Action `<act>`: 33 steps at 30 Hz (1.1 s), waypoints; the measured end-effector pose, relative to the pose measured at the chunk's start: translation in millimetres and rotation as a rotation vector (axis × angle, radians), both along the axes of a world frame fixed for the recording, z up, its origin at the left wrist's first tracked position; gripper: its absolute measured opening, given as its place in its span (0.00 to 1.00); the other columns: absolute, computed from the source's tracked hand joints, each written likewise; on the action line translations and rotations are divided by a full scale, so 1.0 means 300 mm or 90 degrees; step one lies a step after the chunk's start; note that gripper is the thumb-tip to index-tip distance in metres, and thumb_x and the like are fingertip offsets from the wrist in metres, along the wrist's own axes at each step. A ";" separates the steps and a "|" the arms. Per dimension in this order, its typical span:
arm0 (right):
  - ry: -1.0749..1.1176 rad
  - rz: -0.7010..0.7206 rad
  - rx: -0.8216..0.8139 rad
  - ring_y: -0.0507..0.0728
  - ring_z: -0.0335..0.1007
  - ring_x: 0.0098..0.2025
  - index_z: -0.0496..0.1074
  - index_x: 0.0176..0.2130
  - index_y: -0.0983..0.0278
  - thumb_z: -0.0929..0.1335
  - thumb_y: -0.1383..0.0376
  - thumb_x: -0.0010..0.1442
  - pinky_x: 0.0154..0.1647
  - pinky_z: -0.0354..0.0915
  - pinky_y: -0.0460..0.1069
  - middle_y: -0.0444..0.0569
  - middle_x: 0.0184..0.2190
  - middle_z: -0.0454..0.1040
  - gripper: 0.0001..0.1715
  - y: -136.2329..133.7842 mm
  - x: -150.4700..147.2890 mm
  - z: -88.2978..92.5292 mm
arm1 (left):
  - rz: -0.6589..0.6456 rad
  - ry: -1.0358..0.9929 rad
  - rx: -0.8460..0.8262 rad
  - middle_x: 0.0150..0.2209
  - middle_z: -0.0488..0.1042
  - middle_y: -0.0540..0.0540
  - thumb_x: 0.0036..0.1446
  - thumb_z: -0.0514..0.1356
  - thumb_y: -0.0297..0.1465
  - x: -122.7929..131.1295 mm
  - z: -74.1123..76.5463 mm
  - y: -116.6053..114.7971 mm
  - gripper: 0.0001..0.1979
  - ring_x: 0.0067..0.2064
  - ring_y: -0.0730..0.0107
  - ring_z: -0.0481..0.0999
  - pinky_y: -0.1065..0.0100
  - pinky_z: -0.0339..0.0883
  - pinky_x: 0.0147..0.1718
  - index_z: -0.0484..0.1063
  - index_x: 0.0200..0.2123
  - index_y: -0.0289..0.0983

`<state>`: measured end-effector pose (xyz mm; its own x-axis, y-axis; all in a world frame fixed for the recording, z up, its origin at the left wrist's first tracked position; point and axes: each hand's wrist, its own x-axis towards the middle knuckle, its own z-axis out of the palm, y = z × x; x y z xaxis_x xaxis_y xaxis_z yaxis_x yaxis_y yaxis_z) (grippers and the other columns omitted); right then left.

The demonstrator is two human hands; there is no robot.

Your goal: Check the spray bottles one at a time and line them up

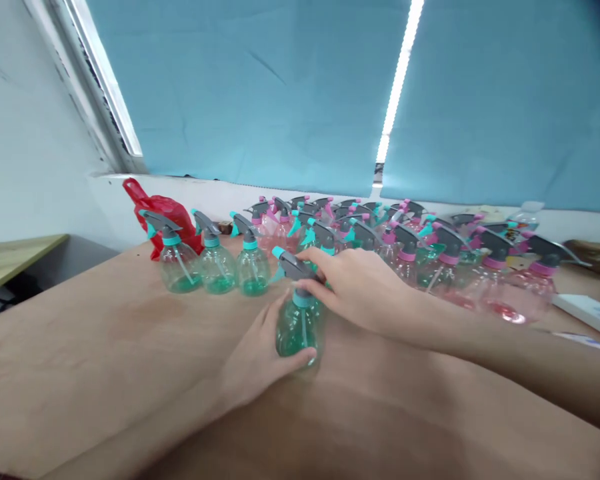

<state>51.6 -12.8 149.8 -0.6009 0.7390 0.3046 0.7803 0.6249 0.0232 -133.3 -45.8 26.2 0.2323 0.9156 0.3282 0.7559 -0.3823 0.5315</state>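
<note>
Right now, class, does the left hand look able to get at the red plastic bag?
Probably not directly: the left hand is cupped around a green spray bottle, and other green bottles stand partly in front of the bag.

Two blue window shades [260, 100] are hung on the far side. Bright light [400, 87] is let in between them. A white wall [20, 153] and a pale wooden table [23, 259] are seen on the left. Near, a brown table [80, 360] is seen.
</note>
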 end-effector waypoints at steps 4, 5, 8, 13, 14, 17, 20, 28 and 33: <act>0.046 0.027 -0.055 0.63 0.74 0.32 0.66 0.55 0.62 0.61 0.51 0.65 0.26 0.59 0.51 0.48 0.30 0.78 0.26 -0.043 0.148 -0.015 | -0.090 -0.082 -0.060 0.64 0.59 0.42 0.55 0.64 0.45 0.104 0.010 -0.027 0.40 0.63 0.47 0.60 0.46 0.57 0.58 0.48 0.65 0.45; 0.066 0.044 -0.084 0.62 0.74 0.33 0.65 0.55 0.62 0.61 0.48 0.64 0.28 0.61 0.52 0.48 0.30 0.78 0.29 -0.044 0.190 -0.021 | -0.114 -0.097 -0.071 0.63 0.60 0.42 0.54 0.65 0.45 0.128 0.010 -0.029 0.40 0.62 0.46 0.61 0.46 0.58 0.58 0.50 0.64 0.45; 0.163 0.108 -0.233 0.61 0.73 0.44 0.63 0.56 0.61 0.68 0.44 0.56 0.39 0.66 0.53 0.50 0.44 0.76 0.36 -0.038 0.304 -0.060 | -0.186 -0.140 -0.094 0.62 0.63 0.43 0.53 0.67 0.44 0.195 0.004 -0.019 0.40 0.61 0.47 0.63 0.47 0.59 0.57 0.52 0.64 0.46; 0.403 0.146 -0.384 0.58 0.72 0.45 0.66 0.50 0.61 0.74 0.54 0.50 0.42 0.68 0.51 0.49 0.45 0.74 0.31 -0.010 0.398 -0.185 | -0.231 -0.152 -0.091 0.61 0.63 0.40 0.51 0.68 0.45 0.309 -0.040 0.032 0.41 0.62 0.44 0.62 0.44 0.58 0.57 0.52 0.63 0.46; 0.452 0.140 -0.378 0.57 0.72 0.42 0.66 0.49 0.61 0.75 0.55 0.50 0.39 0.69 0.51 0.48 0.43 0.75 0.30 -0.002 0.402 -0.206 | -0.247 -0.149 -0.082 0.61 0.62 0.39 0.51 0.68 0.45 0.334 -0.051 0.045 0.42 0.62 0.43 0.61 0.43 0.57 0.57 0.51 0.64 0.45; 0.567 0.143 -0.366 0.57 0.72 0.40 0.65 0.49 0.62 0.73 0.56 0.52 0.37 0.69 0.51 0.49 0.41 0.73 0.28 0.019 0.403 -0.236 | -0.307 -0.150 -0.045 0.63 0.58 0.37 0.49 0.68 0.48 0.405 -0.077 0.085 0.47 0.63 0.43 0.58 0.43 0.56 0.58 0.48 0.65 0.43; 0.617 0.144 -0.383 0.55 0.71 0.38 0.68 0.46 0.63 0.71 0.54 0.55 0.36 0.68 0.50 0.48 0.39 0.72 0.22 0.035 0.403 -0.223 | -0.338 -0.160 -0.023 0.64 0.56 0.36 0.50 0.67 0.49 0.457 -0.087 0.123 0.47 0.63 0.44 0.59 0.44 0.56 0.59 0.47 0.65 0.42; 0.658 0.143 -0.340 0.54 0.70 0.37 0.67 0.38 0.60 0.68 0.59 0.58 0.40 0.67 0.51 0.45 0.35 0.72 0.09 0.080 0.403 -0.227 | -0.311 -0.081 -0.014 0.61 0.61 0.36 0.50 0.66 0.50 0.449 -0.085 0.159 0.43 0.62 0.45 0.60 0.44 0.57 0.58 0.52 0.62 0.41; 0.664 0.173 -0.349 0.52 0.68 0.30 0.68 0.41 0.61 0.67 0.60 0.60 0.32 0.65 0.50 0.44 0.32 0.71 0.10 0.153 0.409 -0.270 | -0.240 0.052 -0.018 0.59 0.63 0.35 0.53 0.63 0.52 0.404 -0.104 0.162 0.43 0.58 0.44 0.64 0.44 0.60 0.54 0.49 0.64 0.40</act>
<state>174.4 33.2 68.9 -0.4087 0.8096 0.4213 0.1067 0.5009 -0.8589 -12.2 2.9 -5.0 0.5786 0.7698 0.2696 0.6060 -0.6270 0.4895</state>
